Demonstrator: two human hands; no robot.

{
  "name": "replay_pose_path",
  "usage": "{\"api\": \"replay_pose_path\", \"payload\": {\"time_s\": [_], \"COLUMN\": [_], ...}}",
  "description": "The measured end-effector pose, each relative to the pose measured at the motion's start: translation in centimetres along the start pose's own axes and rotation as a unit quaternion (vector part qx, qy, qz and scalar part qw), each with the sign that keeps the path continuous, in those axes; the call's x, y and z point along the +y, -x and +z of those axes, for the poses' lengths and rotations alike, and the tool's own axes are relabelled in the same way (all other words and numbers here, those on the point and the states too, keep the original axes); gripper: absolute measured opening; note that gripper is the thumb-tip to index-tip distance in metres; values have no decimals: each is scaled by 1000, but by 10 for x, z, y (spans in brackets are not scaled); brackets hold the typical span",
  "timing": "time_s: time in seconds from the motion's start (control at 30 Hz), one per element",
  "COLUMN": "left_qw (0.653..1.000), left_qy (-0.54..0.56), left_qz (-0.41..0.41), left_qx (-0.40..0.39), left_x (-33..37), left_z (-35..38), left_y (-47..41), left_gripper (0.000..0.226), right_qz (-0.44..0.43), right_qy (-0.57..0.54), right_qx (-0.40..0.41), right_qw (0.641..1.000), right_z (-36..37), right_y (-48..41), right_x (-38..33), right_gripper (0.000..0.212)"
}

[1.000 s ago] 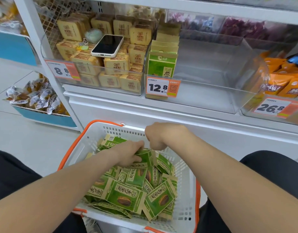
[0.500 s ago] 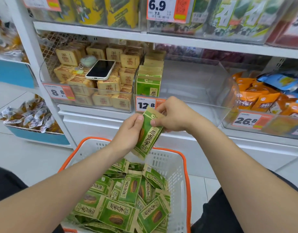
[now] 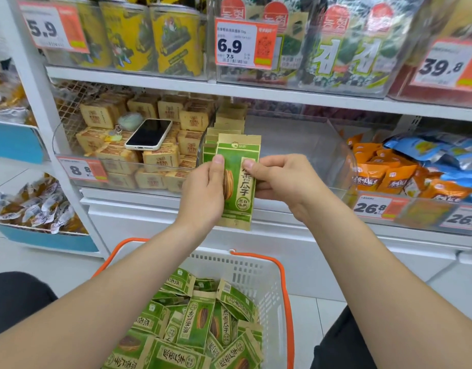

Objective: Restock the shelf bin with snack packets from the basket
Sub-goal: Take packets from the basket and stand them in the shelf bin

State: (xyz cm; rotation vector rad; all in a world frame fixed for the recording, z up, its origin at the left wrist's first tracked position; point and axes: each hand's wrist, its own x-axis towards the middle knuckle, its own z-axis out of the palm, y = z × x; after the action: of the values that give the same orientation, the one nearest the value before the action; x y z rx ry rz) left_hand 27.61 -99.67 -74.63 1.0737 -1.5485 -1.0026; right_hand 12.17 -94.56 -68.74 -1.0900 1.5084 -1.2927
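raised and turned since the earlier frame, the green snack packet [image 3: 245, 194] is now standing upright in front of the clear shelf bin [image 3: 309, 145], just before the row of matching packets [image 3: 225, 121] at its left end. the left hand [image 3: 203, 193] and right hand [image 3: 285, 182] are pinching its side edges, thumbs pressing its face. loose packets [image 3: 197, 320] are lying heaped in the basket [image 3: 288, 302] below.
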Motion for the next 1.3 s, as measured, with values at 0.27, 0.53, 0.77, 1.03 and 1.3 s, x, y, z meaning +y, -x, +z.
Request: {"api": "replay_pose_path", "payload": {"time_s": [0.27,0.53,0.77,1.03,1.3], "left_qw": [987,996,980,965,911], "left_qy": [-126,14,191,246,-317], "left_qz": [95,79,-25,-86,246], "left_qx": [44,40,45,-5,98], "left_x": [29,25,24,35,13], "left_z": [18,23,19,10,2], "left_y": [-17,-19,-29,-34,-43], "left_gripper": [41,18,8,25,27], "right_qz": [-16,-8,4,-8,5], "right_qy": [40,-12,-114,-8,-19], "right_qx": [42,95,108,84,202], "right_qw": [998,995,988,996,979], "right_z": [-4,8,37,18,-13], "right_y": [-18,-33,-28,-28,-64], "right_x": [0,-2,4,-6,1], "right_gripper": [29,32,28,11,52]}}
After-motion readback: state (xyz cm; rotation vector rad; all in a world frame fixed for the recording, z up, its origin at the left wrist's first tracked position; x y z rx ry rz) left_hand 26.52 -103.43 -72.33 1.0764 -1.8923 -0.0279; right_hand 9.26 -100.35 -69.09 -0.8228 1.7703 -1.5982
